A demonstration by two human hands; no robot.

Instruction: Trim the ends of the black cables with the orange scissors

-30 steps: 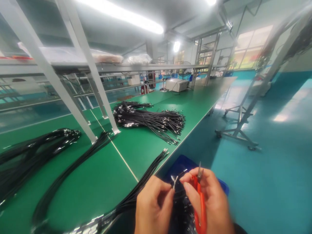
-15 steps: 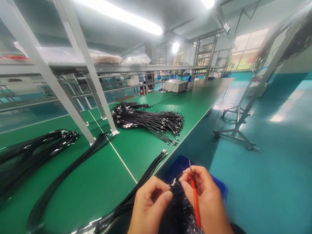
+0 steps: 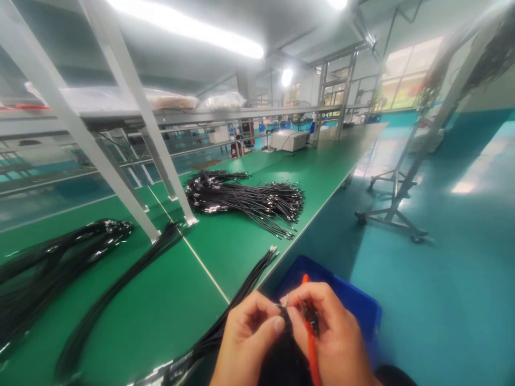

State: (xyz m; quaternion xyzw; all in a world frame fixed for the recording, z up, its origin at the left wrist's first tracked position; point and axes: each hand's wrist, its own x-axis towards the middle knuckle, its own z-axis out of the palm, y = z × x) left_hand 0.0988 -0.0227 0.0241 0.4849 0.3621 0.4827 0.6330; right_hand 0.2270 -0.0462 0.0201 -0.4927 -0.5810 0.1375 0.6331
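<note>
My left hand (image 3: pixel 250 332) is closed in a pinch on a thin cable end (image 3: pixel 284 301), whose pale tip shows between the two hands. My right hand (image 3: pixel 336 329) has its thumb and forefinger against the same tip. Across that palm lie red-handled pliers (image 3: pixel 312 348), held by the curled fingers. The dark metal part shows in the grip, partly covered. Below the hands is a dark area where details cannot be made out. Beside my left hand, a bundle of black cables (image 3: pixel 241 292) with pale ends runs along the table edge.
A blue bin (image 3: pixel 362 303) stands below the table edge, behind my right hand. On the green table (image 3: pixel 140 300) lie a big heap of black cables (image 3: pixel 249 198) and more bundles (image 3: pixel 116 289) at left. White posts (image 3: pixel 137 96) carry a shelf. A wheeled metal rack (image 3: pixel 396 214) stands right.
My right hand has moved left to meet my left hand at the cable tip. The pliers have turned in that hand. The view has shifted slightly, showing more of the blue bin.
</note>
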